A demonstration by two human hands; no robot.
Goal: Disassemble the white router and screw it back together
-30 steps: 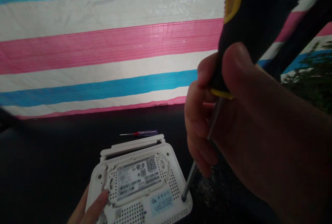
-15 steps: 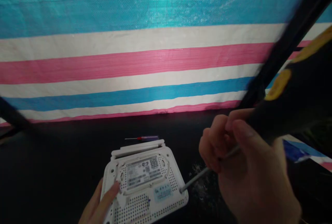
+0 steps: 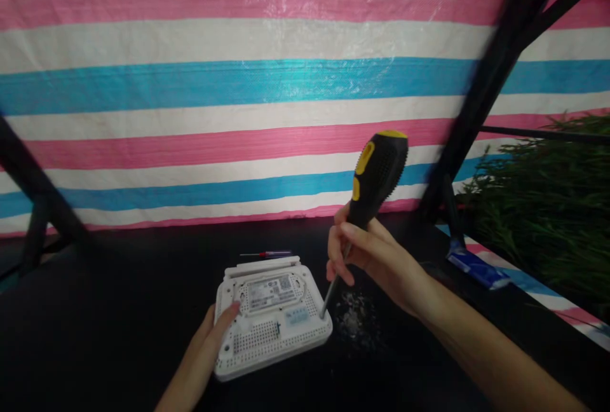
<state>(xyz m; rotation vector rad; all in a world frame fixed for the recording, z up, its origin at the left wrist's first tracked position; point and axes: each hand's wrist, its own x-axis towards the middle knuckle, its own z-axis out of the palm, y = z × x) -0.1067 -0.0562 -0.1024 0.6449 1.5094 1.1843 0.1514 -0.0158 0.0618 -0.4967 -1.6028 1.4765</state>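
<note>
A white router lies underside up on the black table, its label and vent holes showing and its antennas folded along the far edge. My left hand grips its left side, thumb on top and fingers hidden beneath. In my right hand is a black and yellow screwdriver, held by fingers closed around the lower handle and upper shaft. The screwdriver tilts, its tip in the hole at the router's near right corner. Behind the router rests a small screwdriver with a purple handle and red collar.
Pale crumbs are scattered right of the router. A blue packet lies farther right, by a black metal frame. Green plants stand at the right. A striped plastic sheet hangs behind the table.
The view has pulled back and shifted, so hands and router look smaller and more plants show. The screwdriver's handle now stands more upright; its tip stays at the same router corner.
</note>
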